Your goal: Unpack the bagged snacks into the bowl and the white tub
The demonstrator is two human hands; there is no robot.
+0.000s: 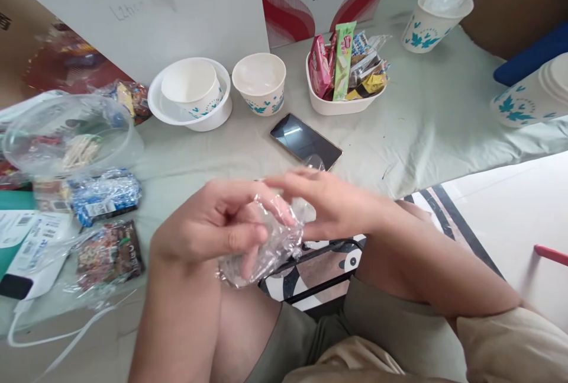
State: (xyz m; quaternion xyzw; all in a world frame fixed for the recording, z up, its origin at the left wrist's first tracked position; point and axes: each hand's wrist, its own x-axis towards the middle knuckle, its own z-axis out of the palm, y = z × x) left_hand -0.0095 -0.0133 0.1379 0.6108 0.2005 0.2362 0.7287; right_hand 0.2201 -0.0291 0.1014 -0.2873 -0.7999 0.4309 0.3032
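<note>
A crumpled piece of clear plastic film [284, 241] hangs between my two hands, over my lap at the table's edge. My left hand [217, 223] has its thumb and fingers closed on the film. Blurred by motion, my right hand [326, 202] touches the film's upper right side with bent fingers, and its grip is hard to make out. Just beyond my hands a dark phone [306, 139] lies on the green cloth. Behind the phone are a paper cup [260, 90] and a white tub [346, 105] filled with wrapped snacks.
A white bowl [190, 119] holds a paper cup. At the left lie a clear round container [71, 158], blue snack packs [106, 193], brown packets [110, 253] and a white cable [66, 341]. More cups [421, 31] stand at the right; large boxes [177, 16] stand behind.
</note>
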